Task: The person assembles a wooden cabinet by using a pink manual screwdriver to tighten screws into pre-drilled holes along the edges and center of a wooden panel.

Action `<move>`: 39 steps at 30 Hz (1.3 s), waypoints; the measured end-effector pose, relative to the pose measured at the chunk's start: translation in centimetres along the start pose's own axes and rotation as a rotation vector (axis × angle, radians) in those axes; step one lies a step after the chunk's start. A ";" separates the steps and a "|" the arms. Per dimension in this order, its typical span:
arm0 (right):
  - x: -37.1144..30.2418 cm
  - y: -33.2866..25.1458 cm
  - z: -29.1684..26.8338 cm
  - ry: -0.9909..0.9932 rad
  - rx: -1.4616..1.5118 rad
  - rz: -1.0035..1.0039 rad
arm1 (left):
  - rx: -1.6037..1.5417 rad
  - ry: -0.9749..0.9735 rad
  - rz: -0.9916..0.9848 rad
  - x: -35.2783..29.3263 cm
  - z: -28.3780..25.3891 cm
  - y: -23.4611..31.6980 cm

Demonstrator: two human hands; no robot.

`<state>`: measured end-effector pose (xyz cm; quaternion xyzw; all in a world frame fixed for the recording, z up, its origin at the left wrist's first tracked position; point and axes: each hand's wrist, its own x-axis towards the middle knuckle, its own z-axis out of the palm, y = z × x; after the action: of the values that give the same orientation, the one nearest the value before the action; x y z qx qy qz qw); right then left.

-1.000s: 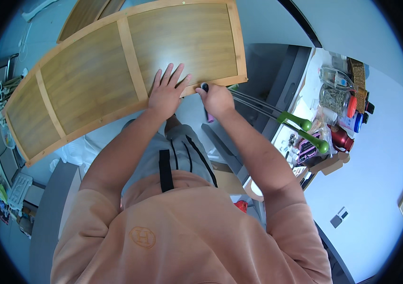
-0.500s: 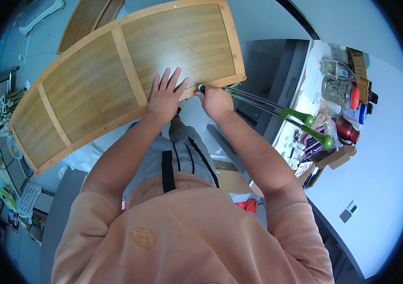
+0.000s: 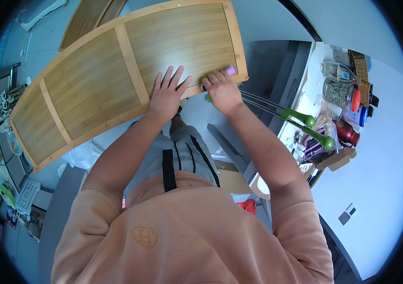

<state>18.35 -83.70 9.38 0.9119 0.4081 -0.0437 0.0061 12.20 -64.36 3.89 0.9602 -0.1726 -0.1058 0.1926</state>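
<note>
A long wooden panel [image 3: 178, 42] with a pale frame and crossbars lies in front of me, slanting from far right to near left. My left hand [image 3: 164, 97] rests flat on its near edge by a crossbar, fingers spread. At the panel's near right corner, my right hand [image 3: 223, 92] is closed around a small tool [image 3: 231, 70]. Its blurred pink-purple end sticks out past the knuckles, and a dark round end shows by the fingertips. The rest of this tool is hidden in my grip, so its kind is unclear.
Thin metal rods with green knobbed ends [image 3: 305, 118] reach out beside my right hand. To the right, a white countertop [image 3: 305, 102] holds jars, a red flask [image 3: 348, 132] and a cardboard box. Another wooden piece [image 3: 85, 23] leans at the far left. A cluttered shelf stands left.
My right hand has turned over, its knuckles now up, and shifted slightly right along the edge; the pink-purple end has come into view. The left hand stays on the panel.
</note>
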 end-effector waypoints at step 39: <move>3.7 2.6 -1.2 -0.494 0.498 -0.059 | 0.000 -0.191 -0.211 0.7 -1.2 1.0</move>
<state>22.81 -82.60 10.20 0.8351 0.3973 -0.3612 -0.1192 12.86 -65.13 5.30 0.9585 -0.0883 -0.2163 0.1633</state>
